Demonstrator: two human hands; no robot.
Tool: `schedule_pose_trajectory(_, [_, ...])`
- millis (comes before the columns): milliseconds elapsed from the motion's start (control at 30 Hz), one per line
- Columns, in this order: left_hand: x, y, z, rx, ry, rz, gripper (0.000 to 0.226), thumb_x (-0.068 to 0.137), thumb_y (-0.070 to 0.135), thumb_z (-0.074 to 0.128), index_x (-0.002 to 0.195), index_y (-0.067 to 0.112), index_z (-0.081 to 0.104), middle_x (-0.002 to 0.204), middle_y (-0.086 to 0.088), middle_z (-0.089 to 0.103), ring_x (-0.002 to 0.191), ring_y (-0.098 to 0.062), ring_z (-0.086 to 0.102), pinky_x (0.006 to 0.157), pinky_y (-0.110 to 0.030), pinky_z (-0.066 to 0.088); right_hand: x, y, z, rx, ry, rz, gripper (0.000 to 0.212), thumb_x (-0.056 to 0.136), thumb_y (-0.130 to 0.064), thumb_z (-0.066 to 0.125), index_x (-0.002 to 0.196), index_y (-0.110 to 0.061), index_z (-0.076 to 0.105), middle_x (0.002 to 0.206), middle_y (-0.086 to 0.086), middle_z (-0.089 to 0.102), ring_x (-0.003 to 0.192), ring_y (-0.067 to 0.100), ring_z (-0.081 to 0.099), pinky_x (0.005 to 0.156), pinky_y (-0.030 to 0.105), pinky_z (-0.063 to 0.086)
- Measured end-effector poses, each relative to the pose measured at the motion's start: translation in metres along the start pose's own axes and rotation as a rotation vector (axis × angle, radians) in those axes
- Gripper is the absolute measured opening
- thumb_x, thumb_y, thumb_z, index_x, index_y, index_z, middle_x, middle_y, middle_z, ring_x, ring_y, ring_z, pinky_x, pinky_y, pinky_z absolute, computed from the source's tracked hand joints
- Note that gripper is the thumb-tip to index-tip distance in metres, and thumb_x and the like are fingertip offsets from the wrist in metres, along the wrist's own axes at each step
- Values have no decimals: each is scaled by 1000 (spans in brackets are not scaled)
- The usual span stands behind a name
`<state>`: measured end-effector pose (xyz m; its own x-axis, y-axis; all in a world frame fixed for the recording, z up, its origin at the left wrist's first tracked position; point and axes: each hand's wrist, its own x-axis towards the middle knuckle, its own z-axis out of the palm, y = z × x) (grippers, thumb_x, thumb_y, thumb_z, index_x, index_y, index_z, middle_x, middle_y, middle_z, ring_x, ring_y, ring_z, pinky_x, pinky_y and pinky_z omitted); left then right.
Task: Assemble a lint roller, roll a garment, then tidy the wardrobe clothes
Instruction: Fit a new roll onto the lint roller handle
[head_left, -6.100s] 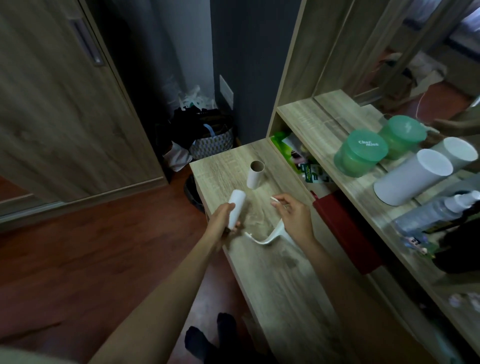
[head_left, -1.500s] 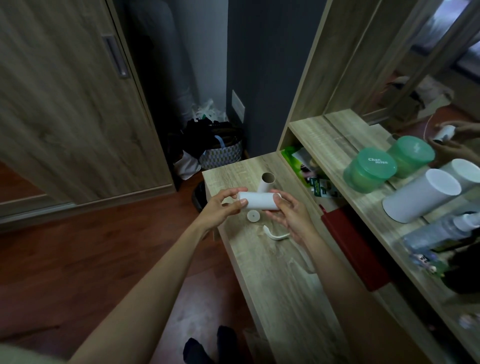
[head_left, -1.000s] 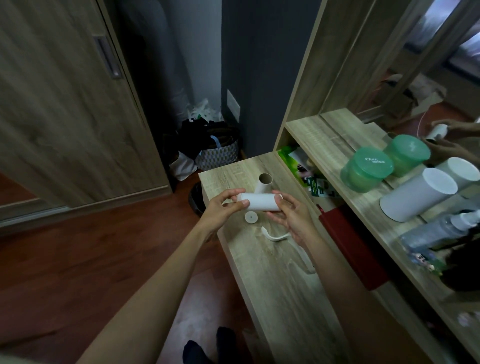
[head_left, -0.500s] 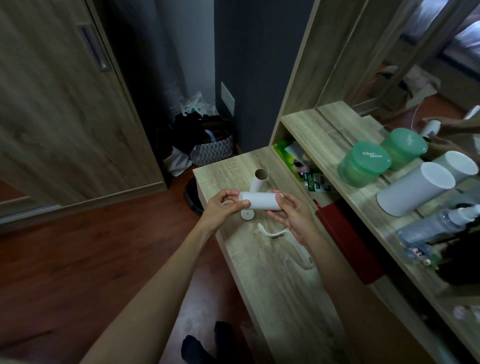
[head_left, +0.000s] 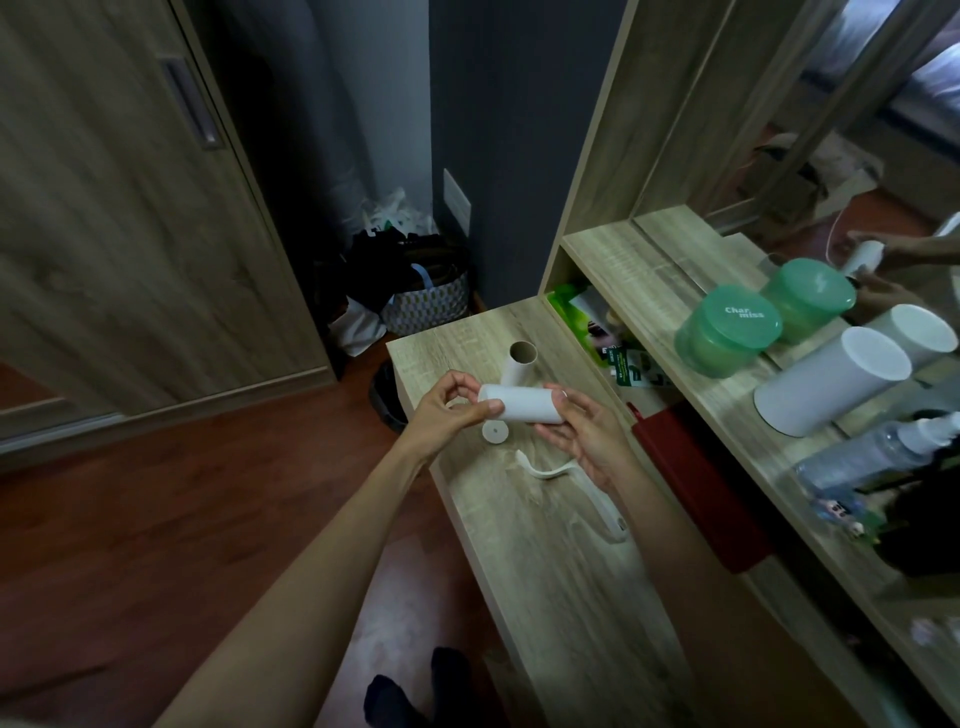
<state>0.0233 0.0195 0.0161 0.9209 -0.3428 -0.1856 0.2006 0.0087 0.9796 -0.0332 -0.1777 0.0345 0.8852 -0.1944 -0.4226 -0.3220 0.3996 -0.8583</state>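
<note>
A white lint roll (head_left: 522, 408) lies sideways in the air above the wooden desk (head_left: 545, 561), held at both ends. My left hand (head_left: 447, 408) pinches its left end and my right hand (head_left: 584, 434) cups its right end. Below it on the desk lie a small white round cap (head_left: 494, 432) and the white lint roller handle (head_left: 571, 486), partly hidden by my right hand. An empty cardboard tube (head_left: 519, 361) stands upright just behind the roll.
A shelf (head_left: 649, 291) on the right carries a green tub (head_left: 727, 330), a white cylinder (head_left: 826, 382) and a spray bottle (head_left: 872, 457). A red box (head_left: 696, 483) sits under it. The wardrobe door (head_left: 130, 234) is at the left, with a basket of bags (head_left: 423, 301) on the floor.
Both hands keep holding the roll sideways over the desk. My left fingers have shifted slightly at its left end. About six seconds ago the left hand held the roll upright and the right held the handle.
</note>
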Motion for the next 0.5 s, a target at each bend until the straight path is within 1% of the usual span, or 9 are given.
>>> schedule_pose_trajectory(33, [0,-1,0,-8,8,-9,32,68,28,85,88,19,61,87,6,58,77,0,60,70,-18,55,0,0,0,0,2,0,33,92,-14,59,122,-1,57,125,20,56,109,32,63,71,25,58])
schedule_pose_trajectory(67, [1,-1,1,-29,15,-17,30,69,26,84,88,19,62,88,5,59,78,-2,61,71,-18,55,-1,0,0,2,6,-5,33,91,-15,59,121,-1,58,126,20,56,109,32,63,72,25,58])
schedule_pose_trajectory(167, [1,-6,3,-140,42,-77,20,82,12,77,96,17,64,97,-2,60,85,-10,64,78,-22,58,-3,-5,2,-28,44,-74,25,89,-14,63,114,-9,62,120,14,60,107,26,63,72,26,58])
schedule_pose_trajectory(233, [-1,-10,4,-248,29,-161,22,89,11,69,111,14,64,108,-9,64,89,-15,69,83,-25,59,-5,-9,6,-153,57,-170,24,88,-13,65,112,-16,63,112,5,63,102,18,64,73,25,58])
schedule_pose_trajectory(333, [-6,-18,6,-370,10,-270,32,98,14,58,129,6,59,124,-16,61,97,-22,70,83,-25,60,-7,-14,10,-424,24,-327,32,87,-12,67,119,-14,63,109,-9,63,104,12,63,78,25,57])
schedule_pose_trajectory(367, [-7,-21,6,-401,19,-301,33,100,14,54,131,4,58,126,-18,60,97,-23,70,82,-25,60,-6,-14,11,-511,19,-370,34,87,-12,67,120,-15,63,110,-10,63,105,10,62,82,23,55])
schedule_pose_trajectory(400, [-9,-24,7,-436,25,-331,33,101,13,51,133,3,57,127,-19,59,95,-23,70,83,-27,60,-7,-15,13,-593,17,-405,34,86,-12,67,119,-17,63,112,-10,63,105,8,61,84,17,53])
schedule_pose_trajectory(467, [-10,-31,6,-524,30,-391,35,102,10,48,135,0,54,129,-21,59,94,-23,72,85,-31,59,-7,-15,15,-698,17,-445,35,85,-13,68,120,-20,64,115,-8,62,106,6,58,82,6,46])
schedule_pose_trajectory(500, [-10,-35,5,-563,33,-415,36,102,8,47,136,0,53,130,-22,59,95,-23,72,85,-31,59,-6,-14,14,-713,19,-449,36,85,-13,68,120,-20,64,116,-7,62,107,5,57,82,5,46])
